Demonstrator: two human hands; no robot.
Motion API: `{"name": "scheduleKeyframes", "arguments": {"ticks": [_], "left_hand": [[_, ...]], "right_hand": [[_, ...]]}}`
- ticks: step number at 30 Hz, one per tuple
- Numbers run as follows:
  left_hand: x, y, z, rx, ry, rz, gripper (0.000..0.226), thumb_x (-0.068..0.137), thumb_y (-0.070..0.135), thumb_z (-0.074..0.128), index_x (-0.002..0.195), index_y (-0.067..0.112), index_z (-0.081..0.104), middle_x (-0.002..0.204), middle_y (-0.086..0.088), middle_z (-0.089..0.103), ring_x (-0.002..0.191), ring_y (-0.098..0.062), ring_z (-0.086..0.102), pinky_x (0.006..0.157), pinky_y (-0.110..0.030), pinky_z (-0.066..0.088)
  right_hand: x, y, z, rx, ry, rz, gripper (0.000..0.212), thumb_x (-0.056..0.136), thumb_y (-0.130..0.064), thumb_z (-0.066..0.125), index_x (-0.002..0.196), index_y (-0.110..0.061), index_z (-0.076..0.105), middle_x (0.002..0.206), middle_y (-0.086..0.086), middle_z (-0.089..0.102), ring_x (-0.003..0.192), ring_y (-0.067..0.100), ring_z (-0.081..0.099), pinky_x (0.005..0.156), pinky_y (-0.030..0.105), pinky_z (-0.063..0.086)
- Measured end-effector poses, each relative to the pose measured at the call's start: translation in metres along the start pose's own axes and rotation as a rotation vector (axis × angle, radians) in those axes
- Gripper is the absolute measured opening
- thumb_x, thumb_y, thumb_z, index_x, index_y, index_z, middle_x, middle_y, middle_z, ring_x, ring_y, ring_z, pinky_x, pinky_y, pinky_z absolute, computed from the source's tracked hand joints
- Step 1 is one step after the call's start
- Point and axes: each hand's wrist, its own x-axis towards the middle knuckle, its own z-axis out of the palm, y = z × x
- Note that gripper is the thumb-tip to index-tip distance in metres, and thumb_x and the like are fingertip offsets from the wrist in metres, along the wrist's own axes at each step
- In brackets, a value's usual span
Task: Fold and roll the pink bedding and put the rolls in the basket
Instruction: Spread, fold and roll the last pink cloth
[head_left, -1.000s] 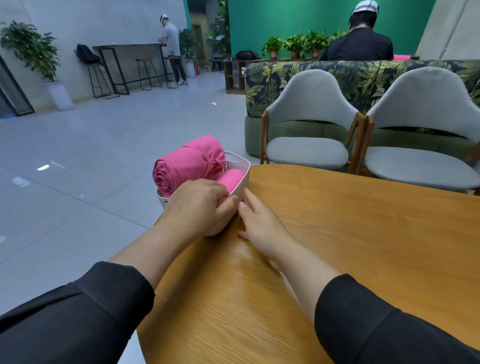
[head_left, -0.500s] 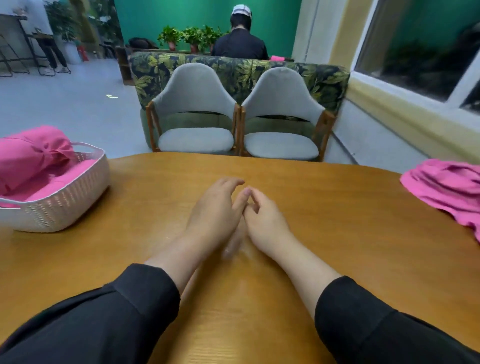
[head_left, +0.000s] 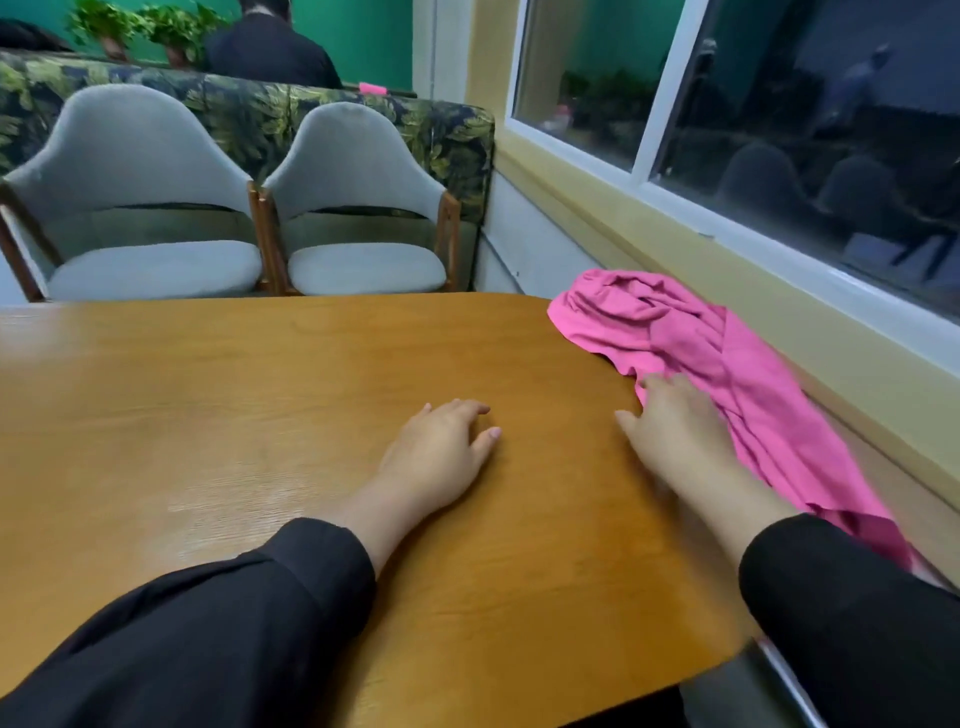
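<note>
Now my right hand (head_left: 675, 431) lies flat with fingers straight, its fingertips touching the near edge of the crumpled pink bedding (head_left: 727, 374). That bedding sprawls along the right edge of the wooden surface (head_left: 260, 395), under the window (head_left: 779, 119). Well apart, my left hand (head_left: 441, 447) rests palm-down, relaxed, holding nothing.

Looking across a wooden table (head_left: 218, 395), grain catching a soft glare; two grey padded chairs (head_left: 156, 218) sitting side by side just beyond its far edge, wooden frames touching; backing onto them, a leaf-print sofa (head_left: 363, 117); behind that, a person in black (head_left: 270, 52) facing away toward a green wall (head_left: 363, 31), potted plants (head_left: 135, 26) lining up alongside; running down the right, a dark window (head_left: 779, 114) over a yellow ledge (head_left: 675, 249)
</note>
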Motion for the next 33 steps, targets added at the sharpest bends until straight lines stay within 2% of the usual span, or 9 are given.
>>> {"name": "scheduleKeyframes", "arguments": {"ticks": [7, 11, 16, 19, 22, 25, 28, 31, 33], "left_hand": [[0.017, 0.003, 0.014, 0.024, 0.009, 0.089, 0.046, 0.099, 0.055, 0.042, 0.133, 0.028, 0.057, 0.14, 0.011, 0.057, 0.133, -0.009, 0.048, 0.123, -0.036, 0.019], [0.015, 0.004, 0.013, -0.089, -0.041, 0.067, 0.049, 0.097, 0.061, 0.042, 0.125, 0.029, 0.066, 0.139, 0.017, 0.058, 0.139, -0.002, 0.041, 0.124, -0.036, 0.016], [0.002, 0.014, -0.002, -0.431, -0.11, 0.031, 0.04, 0.099, 0.051, 0.053, 0.091, 0.018, 0.073, 0.079, 0.012, 0.064, 0.076, -0.006, 0.055, 0.076, -0.027, 0.044], [-0.007, 0.012, -0.01, -0.758, -0.045, -0.017, 0.021, 0.094, 0.029, 0.069, 0.109, 0.014, 0.066, 0.088, 0.0, 0.075, 0.08, -0.005, 0.065, 0.079, -0.028, 0.05], [-0.018, -0.007, -0.023, -1.095, 0.07, -0.215, 0.01, 0.094, 0.006, 0.06, 0.103, 0.011, 0.062, 0.073, -0.003, 0.066, 0.061, -0.01, 0.057, 0.054, -0.023, 0.046], [-0.029, -0.05, -0.057, -1.181, 0.328, -0.399, 0.022, 0.091, -0.001, 0.049, 0.089, 0.015, 0.065, 0.071, -0.002, 0.065, 0.065, -0.013, 0.055, 0.056, -0.025, 0.045], [-0.048, -0.105, -0.107, -1.086, 0.524, -0.521, 0.021, 0.096, 0.002, 0.045, 0.088, 0.01, 0.063, 0.072, -0.003, 0.061, 0.057, -0.005, 0.056, 0.052, -0.017, 0.044], [-0.066, -0.159, -0.145, -0.744, 0.512, -0.577, 0.026, 0.099, 0.008, 0.042, 0.079, 0.007, 0.06, 0.066, -0.002, 0.049, 0.052, -0.006, 0.048, 0.046, -0.02, 0.034], [-0.073, -0.188, -0.161, -0.455, 0.467, -0.598, 0.028, 0.097, 0.01, 0.044, 0.075, 0.007, 0.062, 0.065, -0.004, 0.052, 0.059, -0.017, 0.046, 0.052, -0.028, 0.032]], "right_hand": [[0.043, 0.043, -0.002, -0.198, -0.324, 0.086, 0.016, 0.096, -0.023, 0.054, 0.088, -0.011, 0.062, 0.076, 0.004, 0.056, 0.071, 0.024, 0.057, 0.057, 0.031, 0.039], [0.049, -0.005, -0.012, 0.256, -0.557, -0.079, 0.029, 0.1, -0.018, 0.051, 0.073, -0.009, 0.053, 0.067, 0.01, 0.059, 0.059, 0.022, 0.057, 0.057, 0.029, 0.048], [0.039, -0.091, -0.012, 0.738, -0.723, -0.141, 0.024, 0.103, -0.011, 0.051, 0.08, -0.008, 0.05, 0.068, 0.015, 0.063, 0.061, 0.022, 0.064, 0.054, 0.029, 0.056], [0.036, -0.143, -0.018, 0.989, -0.702, -0.192, 0.019, 0.102, -0.014, 0.055, 0.084, -0.01, 0.056, 0.08, 0.016, 0.069, 0.067, 0.022, 0.066, 0.056, 0.029, 0.054], [0.03, -0.19, -0.021, 1.116, -0.698, -0.238, 0.017, 0.102, -0.016, 0.056, 0.086, -0.011, 0.058, 0.09, 0.013, 0.074, 0.079, 0.022, 0.072, 0.069, 0.032, 0.06], [0.026, -0.228, -0.017, 1.166, -0.75, -0.301, 0.011, 0.103, -0.021, 0.055, 0.096, -0.014, 0.06, 0.102, 0.009, 0.076, 0.096, 0.02, 0.074, 0.084, 0.036, 0.06], [0.023, -0.252, -0.009, 1.067, -0.723, -0.354, 0.014, 0.102, -0.026, 0.055, 0.104, -0.016, 0.065, 0.102, 0.002, 0.077, 0.097, 0.02, 0.074, 0.082, 0.037, 0.059], [0.024, -0.265, 0.005, 0.771, -0.365, -0.436, 0.011, 0.097, -0.027, 0.06, 0.095, -0.018, 0.066, 0.099, 0.003, 0.075, 0.093, 0.026, 0.071, 0.083, 0.042, 0.058], [0.029, -0.261, 0.02, 0.469, -0.154, -0.428, 0.023, 0.094, -0.032, 0.061, 0.113, -0.02, 0.065, 0.12, 0.006, 0.067, 0.11, 0.028, 0.062, 0.093, 0.042, 0.051]]}}
